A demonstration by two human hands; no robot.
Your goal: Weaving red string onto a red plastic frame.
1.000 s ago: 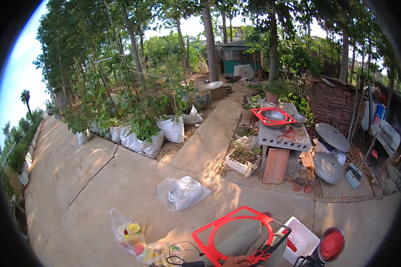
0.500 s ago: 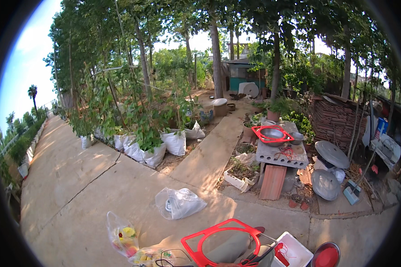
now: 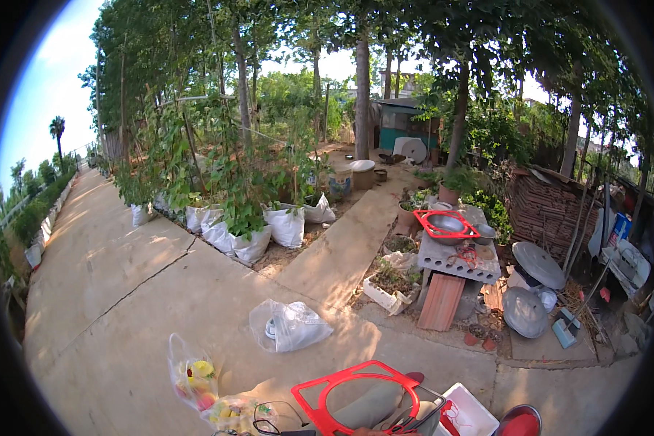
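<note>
At the bottom edge, a red plastic frame (image 3: 325, 381) with a large round opening tilts over my outstretched leg (image 3: 367, 408). A grey metal bar (image 3: 430, 400) runs along its right side. Only a sliver of skin, apparently my right hand (image 3: 370, 432), shows under the frame's near edge; its fingers are cut off, so its grip is hidden. My left hand is out of view. Left of the frame lie thin black loops (image 3: 263, 424) and clear plastic bags (image 3: 189, 378) of yellow and pink items. To the right are a white box (image 3: 472, 410) with red pieces and a metal bowl (image 3: 519, 421) with red contents.
A clear bag (image 3: 298, 330) with a white object lies ahead on the concrete (image 3: 131, 320). At right, a concrete slab table (image 3: 450, 263) carries another red frame (image 3: 420, 218) and metal basins. Large round lids (image 3: 525, 312), a dustpan (image 3: 565, 328) and white planting sacks (image 3: 285, 227) stand around.
The view has shifted slightly, so the bags, white box and bowl sit a little farther left. The red frame stays at nearly the same place over my leg.
</note>
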